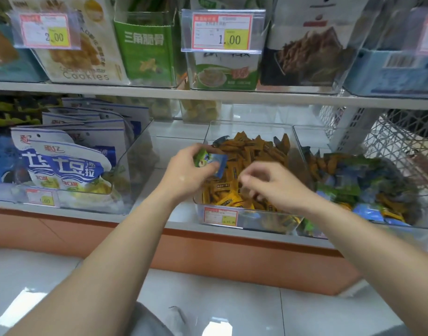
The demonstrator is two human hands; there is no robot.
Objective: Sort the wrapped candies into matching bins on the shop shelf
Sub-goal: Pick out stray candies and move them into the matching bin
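Shop shelf of white board above an orange plinth and a glossy tiled floor. Snack bags fill the clear bin at the left. The middle bin holds orange-wrapped candies, and the right bin holds mixed candies.

Both forearms reach forward. The left hand hovers at the middle bin's left edge, its curled fingers and thumb pinching green and blue candies. The right hand hangs palm-down over the orange heap with its fingers curled. It is blurred, so whether it grasps anything cannot be told.
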